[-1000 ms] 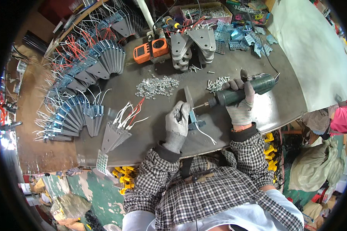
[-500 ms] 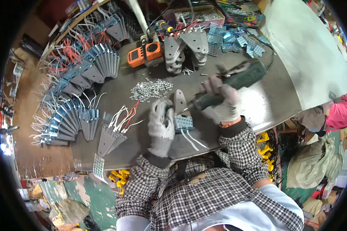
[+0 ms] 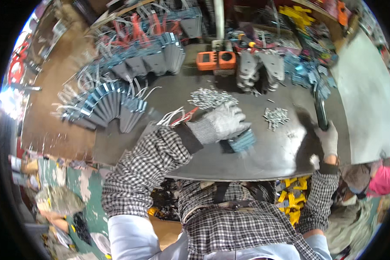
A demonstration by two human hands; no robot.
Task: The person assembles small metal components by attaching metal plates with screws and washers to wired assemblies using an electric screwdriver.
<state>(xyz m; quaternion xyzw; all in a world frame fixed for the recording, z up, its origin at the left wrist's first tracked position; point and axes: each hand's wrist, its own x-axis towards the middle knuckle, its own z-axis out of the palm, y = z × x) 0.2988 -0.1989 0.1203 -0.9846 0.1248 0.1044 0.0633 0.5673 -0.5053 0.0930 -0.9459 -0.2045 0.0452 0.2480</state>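
My left hand (image 3: 226,121), in a grey knitted glove, reaches across the bench with its fingers bent over a bracket. Only the bracket's blue perforated plate (image 3: 242,141) shows below the fingers, blurred; the rest is hidden under the hand. At the right, my right hand (image 3: 328,138), also gloved, is wrapped round a dark power screwdriver (image 3: 320,108). The tool stands roughly upright near the bench's right side, apart from the bracket. A heap of small shiny fasteners (image 3: 212,98) lies just beyond the left hand, and a pile of screws (image 3: 276,118) lies between the hands.
Rows of grey brackets with blue plates and wires (image 3: 112,102) fill the left side. An orange device (image 3: 216,60) stands at the back beside stacked grey plates (image 3: 261,69). Loose blue plates (image 3: 305,71) lie back right, near a white sheet (image 3: 366,99).
My right hand has carried the screwdriver away from the bracket to the right. The left hand now lies over the bracket. The view has shifted, and the screw pile has come into sight.
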